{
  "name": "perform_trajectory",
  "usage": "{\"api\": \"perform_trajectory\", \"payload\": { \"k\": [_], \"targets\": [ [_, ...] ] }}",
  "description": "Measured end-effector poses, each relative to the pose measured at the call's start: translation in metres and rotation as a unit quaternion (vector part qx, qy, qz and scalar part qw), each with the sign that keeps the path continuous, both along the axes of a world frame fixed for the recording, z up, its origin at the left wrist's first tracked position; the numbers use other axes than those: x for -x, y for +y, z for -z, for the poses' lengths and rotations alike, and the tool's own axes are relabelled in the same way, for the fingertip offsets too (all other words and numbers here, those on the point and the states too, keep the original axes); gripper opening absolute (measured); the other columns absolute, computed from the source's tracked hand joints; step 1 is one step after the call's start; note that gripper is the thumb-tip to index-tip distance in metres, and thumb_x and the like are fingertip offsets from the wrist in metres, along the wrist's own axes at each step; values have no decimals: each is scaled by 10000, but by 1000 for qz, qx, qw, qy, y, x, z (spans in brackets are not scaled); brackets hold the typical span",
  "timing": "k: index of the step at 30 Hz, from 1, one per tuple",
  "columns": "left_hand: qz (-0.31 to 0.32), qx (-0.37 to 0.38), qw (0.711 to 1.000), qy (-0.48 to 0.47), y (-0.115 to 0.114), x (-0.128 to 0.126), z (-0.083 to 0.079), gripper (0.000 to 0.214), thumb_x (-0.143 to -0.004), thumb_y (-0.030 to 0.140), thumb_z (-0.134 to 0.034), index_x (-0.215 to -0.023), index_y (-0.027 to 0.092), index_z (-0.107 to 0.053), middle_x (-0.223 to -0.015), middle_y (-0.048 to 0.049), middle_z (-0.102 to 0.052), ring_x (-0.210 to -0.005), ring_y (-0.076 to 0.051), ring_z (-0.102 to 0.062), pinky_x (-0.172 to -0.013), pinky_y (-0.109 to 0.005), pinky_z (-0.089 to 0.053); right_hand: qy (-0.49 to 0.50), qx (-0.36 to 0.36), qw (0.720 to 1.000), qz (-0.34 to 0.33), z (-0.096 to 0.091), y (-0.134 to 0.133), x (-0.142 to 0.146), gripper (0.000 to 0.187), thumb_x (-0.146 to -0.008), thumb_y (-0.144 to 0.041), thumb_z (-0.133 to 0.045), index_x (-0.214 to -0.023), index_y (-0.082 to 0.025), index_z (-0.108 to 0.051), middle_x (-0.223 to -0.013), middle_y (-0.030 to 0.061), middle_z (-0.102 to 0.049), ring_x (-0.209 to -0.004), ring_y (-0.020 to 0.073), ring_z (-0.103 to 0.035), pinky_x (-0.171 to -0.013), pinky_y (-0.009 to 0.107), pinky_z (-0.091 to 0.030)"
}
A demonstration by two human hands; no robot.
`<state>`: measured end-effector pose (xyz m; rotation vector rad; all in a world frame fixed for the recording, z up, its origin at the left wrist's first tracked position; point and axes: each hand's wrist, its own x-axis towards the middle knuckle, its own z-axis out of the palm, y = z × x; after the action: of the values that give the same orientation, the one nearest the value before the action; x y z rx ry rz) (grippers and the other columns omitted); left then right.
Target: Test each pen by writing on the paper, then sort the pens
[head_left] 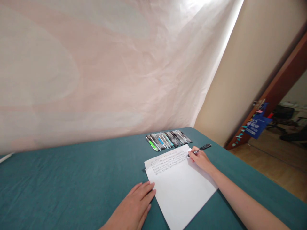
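Note:
My right hand [199,158] is closed around a black pen [205,147], its tip pointing down at the upper right part of a white sheet of paper [182,195]. Several lines of handwriting cover the top of the paper, too small to read. Another sheet's edge shows beneath it at the top left. My left hand [136,203] lies flat on the table with fingers stretched out, fingertips touching the paper's left edge and nothing held.
A row of several pens [168,140] lies side by side beyond the paper, one with a bright green part. Dark green cloth covers the table [72,179]. A pale curtain [107,70] hangs behind it. At the right are a door frame [280,80] and a blue bag [257,126].

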<state>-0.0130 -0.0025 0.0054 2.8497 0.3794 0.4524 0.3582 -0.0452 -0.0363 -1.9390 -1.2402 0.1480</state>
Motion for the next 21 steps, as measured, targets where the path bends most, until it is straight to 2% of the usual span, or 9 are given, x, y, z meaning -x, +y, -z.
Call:
{"api": "perform_trajectory", "payload": {
  "k": [21],
  "targets": [
    [-1,-4,999,33,1,-1,-2,404,-865,194,-371,-1260,270,-413,-1300,-16,-448,-1185,-171,-412,-993,-369,-340,-1,-8,1000,5,-2,-1,2,248,-728,-368,-437,-541,-207,-453,-442,-45,-476,-456,115,-435,-488,228,-316]
  ]
}}
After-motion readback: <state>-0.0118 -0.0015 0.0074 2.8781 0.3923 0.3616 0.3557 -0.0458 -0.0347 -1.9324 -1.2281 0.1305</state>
